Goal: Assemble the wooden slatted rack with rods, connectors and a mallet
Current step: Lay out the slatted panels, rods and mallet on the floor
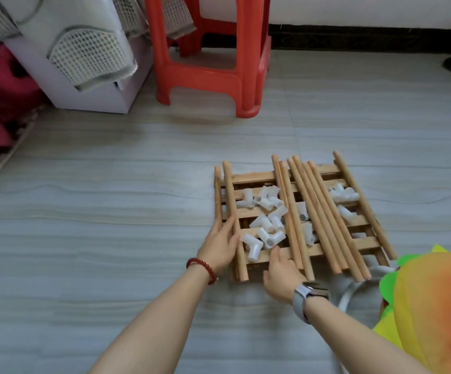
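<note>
A stack of wooden slatted panels [256, 176] lies flat on the floor at centre right. Several wooden rods [324, 214] lie across it, and several white plastic connectors [266, 220] are scattered between them. My left hand [220, 245], with a red bead bracelet on the wrist, rests against the leftmost rod [232, 209] near the stack's left edge, fingers fairly straight. My right hand [281, 273], with a grey watch on the wrist, touches the stack's near edge, fingers extended toward the connectors. No mallet is in view.
A red plastic stool [213, 58] stands behind the stack. A white box with mesh parts [84, 58] sits at the back left beside red fabric. An orange and green plush cushion [432, 303] lies at the right, with a grey curved band beside it.
</note>
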Available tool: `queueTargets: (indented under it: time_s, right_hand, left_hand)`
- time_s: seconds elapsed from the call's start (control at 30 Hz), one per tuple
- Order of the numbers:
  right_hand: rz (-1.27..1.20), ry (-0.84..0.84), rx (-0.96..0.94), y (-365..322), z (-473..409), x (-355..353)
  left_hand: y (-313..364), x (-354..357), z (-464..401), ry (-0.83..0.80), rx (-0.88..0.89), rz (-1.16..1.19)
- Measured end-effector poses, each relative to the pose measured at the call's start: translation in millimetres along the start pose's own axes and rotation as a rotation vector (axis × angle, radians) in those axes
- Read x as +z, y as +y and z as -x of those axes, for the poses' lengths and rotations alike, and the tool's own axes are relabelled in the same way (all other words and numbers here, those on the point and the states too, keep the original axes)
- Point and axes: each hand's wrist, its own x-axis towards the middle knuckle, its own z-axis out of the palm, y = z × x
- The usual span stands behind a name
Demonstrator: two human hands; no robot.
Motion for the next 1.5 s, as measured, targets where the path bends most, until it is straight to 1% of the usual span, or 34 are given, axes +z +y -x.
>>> queueTargets:
  time_s: [0.03,0.1,0.17,0.3,0.43,0.5,0.6,0.7,0.8,0.9,1.03,1.13,1.27,1.37,1.5]
  right_hand:
    - [-0.002,-0.021,0.035,-0.1,-3.7,-2.5]
    - [-0.011,-0.009,0.08,-2.5,-3.8,-10.7]
    - [-0.026,-0.005,0.051,-11.2,9.0,-22.4]
    - [-0.026,-0.114,-0.214,-57.4,61.6,-52.4]
    - [-0.021,-0.213,-0.315,-128.8,139.8,-113.7]
    - [0.015,-0.225,-0.359,-161.2,180.1,-148.4]
    - [0.061,-0.243,-0.41,-208.2,232.4,-197.3]
    - [0.081,-0.24,-0.472,-266.7,289.3,-261.7]
    - [0.076,-0.225,-0.52,-319.0,334.1,-314.1]
    - [0.084,-0.202,-0.548,-376.4,381.5,-358.5]
    - [0.07,-0.199,-0.572,-440.2,418.1,-389.1]
    - [0.077,-0.198,-0.595,-481.2,425.9,-403.1]
    - [0.101,-0.119,-0.644,-528.7,410.0,-417.5]
    - [0.132,-0.028,-0.67,-564.2,376.9,-427.7]
    - [0.274,0.078,-0.792,-625.2,293.5,-434.2]
  left_hand:
    - [0.6,-3.9,4.8,0.01,-0.043,0.055]
    - [1.8,-15.0,21.7,0.051,-0.123,0.126]
    - [2.2,-35.4,47.0,0.077,-0.186,0.166]
    - [4.3,-98.0,116.0,0.161,-0.347,0.244]
    - [22.4,-188.6,190.6,0.279,-0.478,0.278]
    - [40.2,-233.4,223.4,0.324,-0.511,0.288]
    - [73.2,-299.3,265.2,0.391,-0.538,0.302]
    - [114.4,-383.0,309.4,0.461,-0.528,0.32]
    - [147.7,-452.0,347.7,0.516,-0.52,0.317]
    - [167.1,-520.9,392.6,0.553,-0.497,0.327]
    - [171.6,-593.1,428.4,0.605,-0.476,0.341]
    - [166.5,-635.1,435.2,0.621,-0.468,0.329]
    - [151.7,-675.0,421.9,0.633,-0.458,0.311]
    - [133.9,-701.2,391.2,0.618,-0.437,0.268]
    - [94.4,-731.9,319.9,0.592,-0.428,0.2]
